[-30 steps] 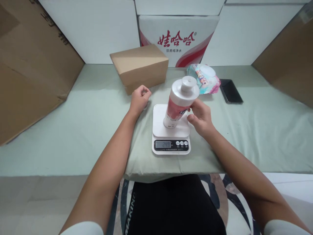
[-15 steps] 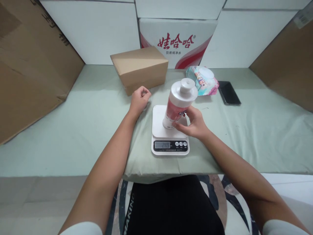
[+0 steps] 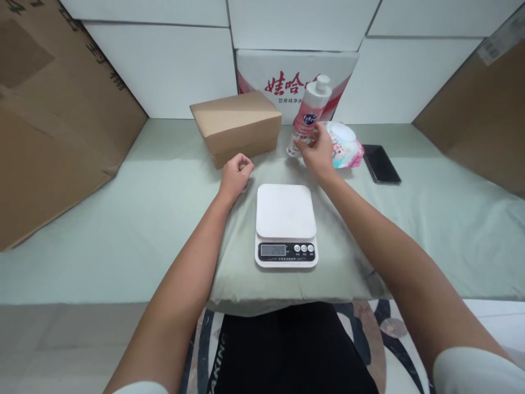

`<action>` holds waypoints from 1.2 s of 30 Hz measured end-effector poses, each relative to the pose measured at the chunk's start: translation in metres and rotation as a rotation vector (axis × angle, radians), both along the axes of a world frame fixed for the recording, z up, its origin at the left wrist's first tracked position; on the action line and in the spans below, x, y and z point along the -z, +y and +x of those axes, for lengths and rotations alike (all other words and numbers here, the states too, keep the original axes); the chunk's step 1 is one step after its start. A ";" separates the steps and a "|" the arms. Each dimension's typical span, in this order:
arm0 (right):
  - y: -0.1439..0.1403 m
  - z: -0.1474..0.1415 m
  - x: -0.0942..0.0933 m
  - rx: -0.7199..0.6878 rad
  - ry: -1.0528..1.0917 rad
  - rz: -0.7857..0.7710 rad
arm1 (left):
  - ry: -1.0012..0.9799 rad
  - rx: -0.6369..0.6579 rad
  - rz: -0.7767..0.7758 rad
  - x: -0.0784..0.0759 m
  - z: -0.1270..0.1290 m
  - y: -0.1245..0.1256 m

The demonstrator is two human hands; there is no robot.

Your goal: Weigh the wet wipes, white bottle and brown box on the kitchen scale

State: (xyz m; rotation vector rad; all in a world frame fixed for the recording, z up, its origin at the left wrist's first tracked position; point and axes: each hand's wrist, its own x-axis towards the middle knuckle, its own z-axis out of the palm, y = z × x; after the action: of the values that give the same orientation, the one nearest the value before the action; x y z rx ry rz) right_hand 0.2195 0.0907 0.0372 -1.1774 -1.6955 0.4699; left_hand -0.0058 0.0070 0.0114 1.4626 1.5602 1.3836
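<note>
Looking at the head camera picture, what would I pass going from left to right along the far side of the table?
Brown cardboard box → pink bottle with white cap, held by the right hand → wet wipes pack → black phone.

We see an evenly lit, fairly bright scene with soft light from above and no hard glare. Only faint shadows lie under the left hand [image 3: 234, 174] and beneath the cardboard box [image 3: 237, 127] just beyond it. The bottle [image 3: 309, 114] in the right hand [image 3: 315, 151] looks slightly soft. Straight lines bow toward the edges, and our forearms stretch wide near the bottom corners.
</note>
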 end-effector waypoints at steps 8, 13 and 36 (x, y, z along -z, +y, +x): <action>0.028 -0.021 0.023 0.087 -0.132 -0.092 | -0.002 0.002 0.004 0.000 0.000 0.000; 0.027 -0.020 0.000 0.191 -0.234 -0.184 | -0.001 0.004 -0.003 0.001 0.000 0.000; 0.046 0.065 -0.050 0.528 -0.661 -0.651 | 0.008 0.000 -0.024 0.001 0.000 0.000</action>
State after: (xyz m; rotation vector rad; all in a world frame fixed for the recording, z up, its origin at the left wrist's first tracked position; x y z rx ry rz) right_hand 0.2844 0.1362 0.0869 -2.3823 -1.6945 0.3173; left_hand -0.0060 0.0069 0.0108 1.4550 1.5764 1.3560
